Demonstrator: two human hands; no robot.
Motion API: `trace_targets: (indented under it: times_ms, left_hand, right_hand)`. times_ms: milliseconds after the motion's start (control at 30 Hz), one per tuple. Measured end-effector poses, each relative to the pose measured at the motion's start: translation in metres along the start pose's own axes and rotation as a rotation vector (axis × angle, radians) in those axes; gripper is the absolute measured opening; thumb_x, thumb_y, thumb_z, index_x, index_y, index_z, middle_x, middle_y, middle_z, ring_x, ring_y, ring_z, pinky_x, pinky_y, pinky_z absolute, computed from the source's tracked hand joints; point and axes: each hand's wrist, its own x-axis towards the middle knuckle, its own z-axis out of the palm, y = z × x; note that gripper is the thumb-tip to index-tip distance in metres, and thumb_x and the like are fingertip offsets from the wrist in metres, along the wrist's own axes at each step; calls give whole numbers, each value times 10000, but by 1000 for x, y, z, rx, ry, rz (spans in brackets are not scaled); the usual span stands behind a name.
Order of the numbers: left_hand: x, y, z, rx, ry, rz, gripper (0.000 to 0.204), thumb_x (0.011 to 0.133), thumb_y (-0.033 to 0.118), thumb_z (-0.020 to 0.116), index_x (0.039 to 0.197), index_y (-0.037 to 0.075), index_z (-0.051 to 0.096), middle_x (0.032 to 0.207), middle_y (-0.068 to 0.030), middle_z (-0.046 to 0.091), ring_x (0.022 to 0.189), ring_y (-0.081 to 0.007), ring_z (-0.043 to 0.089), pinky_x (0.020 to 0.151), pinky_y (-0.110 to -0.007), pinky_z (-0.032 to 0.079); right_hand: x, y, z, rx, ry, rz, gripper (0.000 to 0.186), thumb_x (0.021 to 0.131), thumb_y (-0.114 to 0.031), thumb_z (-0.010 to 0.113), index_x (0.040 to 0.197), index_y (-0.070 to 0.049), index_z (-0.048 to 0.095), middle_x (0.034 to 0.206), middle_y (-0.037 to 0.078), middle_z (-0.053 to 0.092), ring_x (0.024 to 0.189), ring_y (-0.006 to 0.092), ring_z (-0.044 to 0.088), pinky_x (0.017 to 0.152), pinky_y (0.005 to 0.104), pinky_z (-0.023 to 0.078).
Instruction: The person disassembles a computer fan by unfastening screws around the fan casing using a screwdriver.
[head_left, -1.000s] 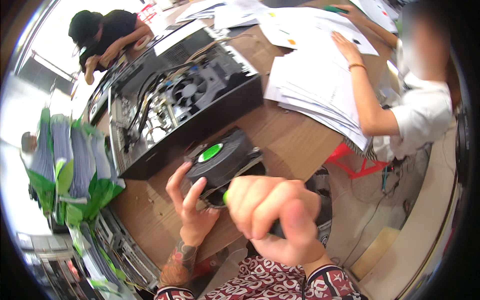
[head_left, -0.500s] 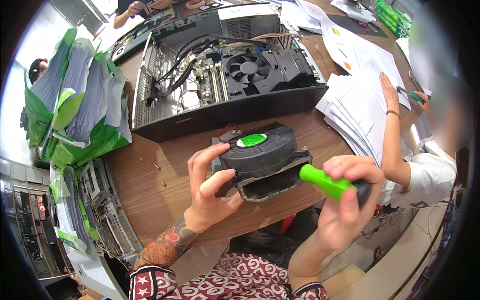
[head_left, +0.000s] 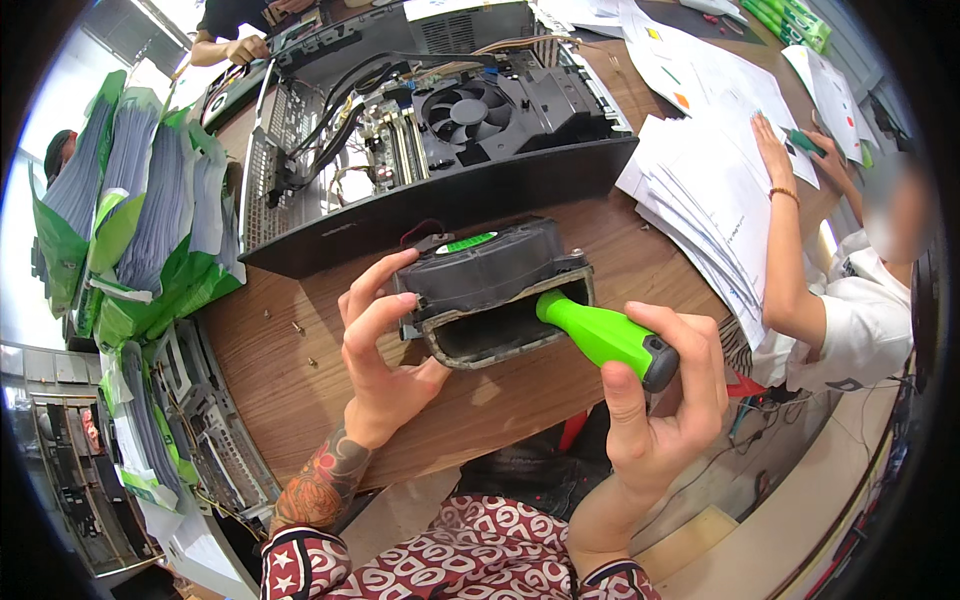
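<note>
A black blower fan (head_left: 495, 262) with a round green label stands tilted near the table's front edge, its rectangular outlet facing me. My left hand (head_left: 385, 375) grips it from the left, fingers on its upper side and thumb below. A screwdriver (head_left: 600, 335) with a bright green, black-ended handle points at the right part of that outlet; its shaft is hidden. My right hand (head_left: 665, 420) holds the handle's rear end between thumb and fingers. Beyond the blower lies an opened black desktop computer case (head_left: 440, 205), with a cooling fan (head_left: 467, 112), memory sticks and cables inside.
Several small screws (head_left: 298, 328) lie left of the blower. Green-wrapped paper stacks (head_left: 150, 220) stand at the left, above metal case parts (head_left: 215, 410). Loose paper sheets (head_left: 690, 200) cover the right side, where a co-worker's hand (head_left: 772, 155) rests. Another person's hand (head_left: 245, 50) shows at the far left.
The blower has tipped so its outlet faces me more and its label shows less. My right hand has brought the screwdriver left, from beside the outlet to its opening. The whole view has shifted.
</note>
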Motion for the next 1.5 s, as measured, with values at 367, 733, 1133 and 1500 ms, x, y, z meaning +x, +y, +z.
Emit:
trace_targets:
  times_ms: [367, 733, 1133, 1500]
  left_hand:
    - [1, -6, -4, -11, -8, 7, 761, 634, 69, 889, 1227, 146, 418, 1315, -212, 568, 1114, -318, 573, 927, -412, 439]
    - [4, 0, -17, 4, -34, -50, 831, 600, 36, 901, 1263, 110, 405, 1273, -212, 552, 1142, -333, 569, 964, -433, 470]
    - [-1, 0, -11, 62, -55, 55, 756, 619, 146, 918, 1212, 161, 450, 1274, -210, 587, 965, -297, 577, 806, -392, 450]
    - [-1, 1, -10, 77, -69, 62, 726, 618, 101, 908, 1202, 145, 478, 1253, -207, 586, 1022, -325, 588, 831, -411, 467]
  right_hand:
    - [-14, -6, -21, -8, 213, -96, 556, 831, -516, 744, 1042, -9, 656, 861, 84, 584, 695, 195, 574, 616, 302, 451]
    - [-25, -3, -25, 106, 222, -130, 679, 889, -616, 607, 1016, 51, 596, 826, 107, 526, 689, 191, 488, 620, 306, 384]
    - [-10, -10, -1, 131, 20, -88, 503, 730, -395, 876, 1004, -5, 713, 827, 95, 667, 686, 224, 648, 604, 309, 527]
    - [-5, -22, 1, 77, -62, -150, 451, 705, -274, 899, 1033, -27, 713, 868, 95, 671, 719, 227, 646, 602, 309, 531]
